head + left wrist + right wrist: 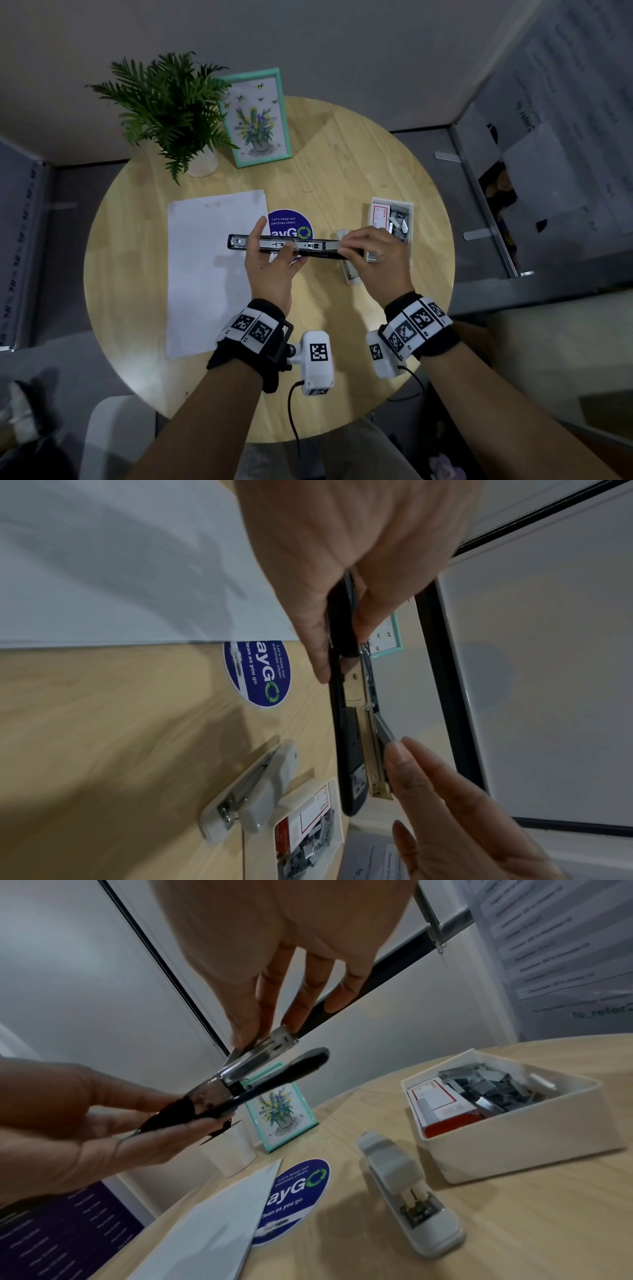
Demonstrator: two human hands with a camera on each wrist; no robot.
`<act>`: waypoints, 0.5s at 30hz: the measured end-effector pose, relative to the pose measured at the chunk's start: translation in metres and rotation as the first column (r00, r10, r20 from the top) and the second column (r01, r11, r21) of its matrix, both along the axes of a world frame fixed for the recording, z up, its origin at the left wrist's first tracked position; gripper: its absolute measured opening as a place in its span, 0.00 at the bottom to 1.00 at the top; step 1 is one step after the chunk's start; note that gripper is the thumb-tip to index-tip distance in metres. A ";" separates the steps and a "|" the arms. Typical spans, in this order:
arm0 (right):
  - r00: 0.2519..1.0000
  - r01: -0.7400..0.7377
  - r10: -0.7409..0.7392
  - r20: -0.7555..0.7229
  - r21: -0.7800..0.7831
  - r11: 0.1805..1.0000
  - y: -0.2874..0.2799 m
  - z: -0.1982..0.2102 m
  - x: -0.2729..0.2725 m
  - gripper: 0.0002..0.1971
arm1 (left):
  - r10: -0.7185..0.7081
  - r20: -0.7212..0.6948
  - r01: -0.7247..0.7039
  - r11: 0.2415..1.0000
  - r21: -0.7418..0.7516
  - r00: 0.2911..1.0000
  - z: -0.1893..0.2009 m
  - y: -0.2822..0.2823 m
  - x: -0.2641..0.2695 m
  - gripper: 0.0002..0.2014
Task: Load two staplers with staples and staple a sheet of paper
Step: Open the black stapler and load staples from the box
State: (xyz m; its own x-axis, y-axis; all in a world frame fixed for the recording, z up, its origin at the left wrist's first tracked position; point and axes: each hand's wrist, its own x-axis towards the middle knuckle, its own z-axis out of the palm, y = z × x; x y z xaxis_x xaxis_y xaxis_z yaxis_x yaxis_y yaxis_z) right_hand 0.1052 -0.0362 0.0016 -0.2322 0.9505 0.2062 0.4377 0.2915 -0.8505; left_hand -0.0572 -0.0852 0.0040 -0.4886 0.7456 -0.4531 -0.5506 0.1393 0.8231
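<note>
Paper (212, 270) lies flat at your left, its near edge close to the table (342, 164) rim, its right edge just beside the blue sticker (291, 222); it is untouched, so stapling is judged not yet done. Your left hand (270, 263) grips the black stapler (294, 245) at its hinge end, thumb on the far side, fingers curled beneath; the stapler is held above the table, opened out flat and level, likely so the staple channel faces up toward you. Your right hand (376, 253) is narrow, fingertips (397, 748) pinching a strip of staples (383, 727) at the channel's front end; the strip sits tilted, not yet seated. Below that hand the white stapler (407, 1191) lies on the table, just beside the box (514, 1145) of loose staples, both within short reach for the second loading. Open room: bare wood near you, between paper and white stapler; plant (168, 102) and frame (257, 116) stand well apart at the far edge.
</note>
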 end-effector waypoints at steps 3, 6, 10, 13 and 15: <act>0.998 -0.008 0.004 0.057 0.058 0.998 0.000 -0.003 -0.001 0.07 | -0.002 -0.003 0.002 1.000 0.011 1.000 0.000 0.000 0.001 0.27; 0.985 -0.033 0.013 0.169 0.114 0.993 0.000 -0.007 0.000 0.07 | -0.006 -0.018 0.006 1.000 0.011 1.000 0.001 0.001 0.002 0.26; 0.958 -0.073 0.033 0.285 0.133 0.988 -0.002 -0.008 0.000 0.09 | -0.003 -0.015 0.003 1.000 0.007 1.000 0.001 0.002 0.003 0.27; 0.941 -0.089 0.047 0.334 0.111 0.990 -0.003 -0.006 -0.001 0.11 | 0.000 -0.015 0.000 1.000 0.008 1.000 0.001 0.003 0.003 0.27; 0.930 -0.091 0.061 0.363 0.067 0.994 -0.002 -0.004 -0.001 0.12 | 0.004 -0.014 -0.004 1.000 0.005 1.000 0.001 0.004 0.002 0.28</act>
State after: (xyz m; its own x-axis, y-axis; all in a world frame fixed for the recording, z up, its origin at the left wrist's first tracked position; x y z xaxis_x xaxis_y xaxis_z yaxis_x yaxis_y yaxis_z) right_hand 0.1039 -0.0382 -0.0028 -0.3759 0.9107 0.1709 0.6840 0.3972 -0.6119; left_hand -0.0553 -0.0816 0.0049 -0.4980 0.7457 -0.4426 -0.5396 0.1331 0.8313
